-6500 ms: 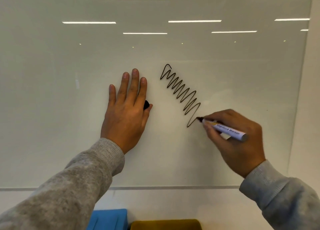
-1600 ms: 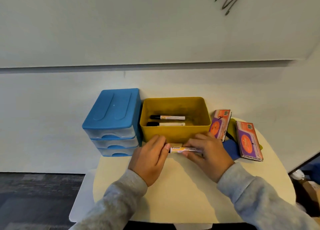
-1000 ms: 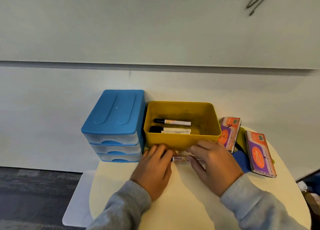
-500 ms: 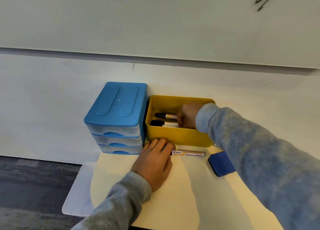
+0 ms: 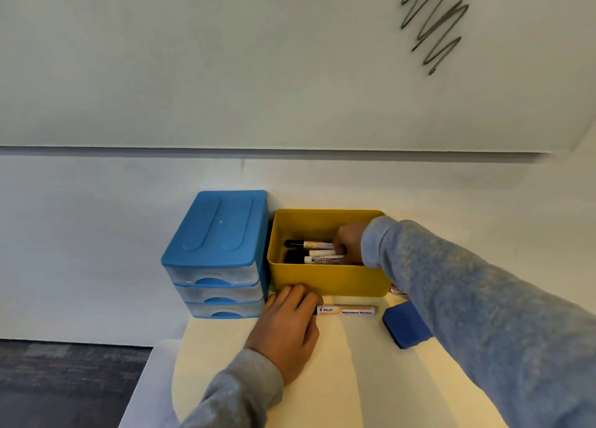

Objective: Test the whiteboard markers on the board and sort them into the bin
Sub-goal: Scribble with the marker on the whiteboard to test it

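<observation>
While my left hand [image 5: 285, 326] keeps its place on the desk [image 5: 348, 379], the view has swung a little since half a second ago, so the scribble [image 5: 432, 24] on the board [image 5: 225, 56] at the upper right now shows in fuller length. My right hand [image 5: 350, 243] is still down inside the bin [image 5: 325, 280], about where it was, and a third marker [image 5: 324, 259] now shows nearest me in the bin, beside the two markers [image 5: 309, 244] already lying there. That hand's fingers curl down toward the right ends of those markers, but the bin wall and my sleeve hide the tips, so I cannot tell whether they pinch one or hold nothing.

My right arm reaches in from the near right, crossing above the eraser [image 5: 406, 324]. My left hand lies palm down just near of the bin, fingers bent over the left end of the loose marker [image 5: 346, 310] and covering its cap. This marker lies flat on the desk, running left to right along the bin's near wall, label up. Drawers [image 5: 216, 243] stand touching the bin's left side.
</observation>
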